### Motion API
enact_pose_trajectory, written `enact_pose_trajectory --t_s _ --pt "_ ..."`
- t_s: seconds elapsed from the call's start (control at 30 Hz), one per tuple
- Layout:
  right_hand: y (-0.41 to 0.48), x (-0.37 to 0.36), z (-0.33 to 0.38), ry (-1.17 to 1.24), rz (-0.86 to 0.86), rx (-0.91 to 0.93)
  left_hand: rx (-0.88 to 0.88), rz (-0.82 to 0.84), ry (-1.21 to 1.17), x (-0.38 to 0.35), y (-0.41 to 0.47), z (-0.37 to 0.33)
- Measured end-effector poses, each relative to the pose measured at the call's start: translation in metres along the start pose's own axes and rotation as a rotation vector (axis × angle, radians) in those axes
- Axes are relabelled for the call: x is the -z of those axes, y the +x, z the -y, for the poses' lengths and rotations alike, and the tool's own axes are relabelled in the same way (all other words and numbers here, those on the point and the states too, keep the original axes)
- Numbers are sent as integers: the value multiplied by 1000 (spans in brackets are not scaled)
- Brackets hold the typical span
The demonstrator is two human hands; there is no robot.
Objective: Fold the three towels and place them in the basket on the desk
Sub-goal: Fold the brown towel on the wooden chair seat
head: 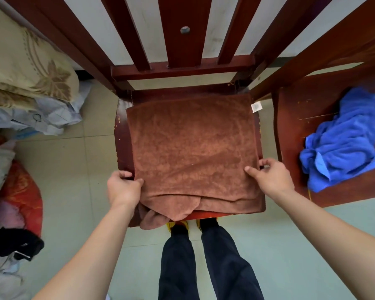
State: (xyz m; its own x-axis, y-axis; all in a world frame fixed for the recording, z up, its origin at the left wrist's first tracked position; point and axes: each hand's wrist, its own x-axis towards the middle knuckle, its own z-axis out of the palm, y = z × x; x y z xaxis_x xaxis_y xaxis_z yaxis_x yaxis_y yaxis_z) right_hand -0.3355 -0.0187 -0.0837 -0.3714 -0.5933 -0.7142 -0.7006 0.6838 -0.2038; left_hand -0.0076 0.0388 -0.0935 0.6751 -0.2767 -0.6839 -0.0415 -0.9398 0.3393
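There, both arms outstretched, the left hand [123, 187] pinched one edge of the brown towel [193, 148] spread between the hands, thumb on top; the right hand [273, 178] pinched the other.

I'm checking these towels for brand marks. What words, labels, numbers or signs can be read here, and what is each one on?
No text is readable in this view.
White tag on the far right corner of the brown towel: faint grey print, too small and blurred to read.
Blue towel: no label or writing shows.
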Motion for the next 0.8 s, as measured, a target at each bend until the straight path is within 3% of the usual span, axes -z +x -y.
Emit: enact_pose_trajectory --t_s 0.23,0.43,0.53,0.6,0.73,0.8 --pt "-6 4 -11 152 -191 -60 -57 -18 -46 12 7 19" --pt "-50 -19 -55 103 65 -184 -363 293 283 26 -66 81" --pt "-47 -17 -50 37 38 -154 -495 239 474 20 -69 91" --pt "-41 -9 -38 106 -51 -115 -432 236 482 14 -66 79" --pt "-21 13 15 415 -121 30 -220 395 106 13 -61 26" --pt "-5 23 44 476 -135 86 -150 366 -113 18 -53 -3"
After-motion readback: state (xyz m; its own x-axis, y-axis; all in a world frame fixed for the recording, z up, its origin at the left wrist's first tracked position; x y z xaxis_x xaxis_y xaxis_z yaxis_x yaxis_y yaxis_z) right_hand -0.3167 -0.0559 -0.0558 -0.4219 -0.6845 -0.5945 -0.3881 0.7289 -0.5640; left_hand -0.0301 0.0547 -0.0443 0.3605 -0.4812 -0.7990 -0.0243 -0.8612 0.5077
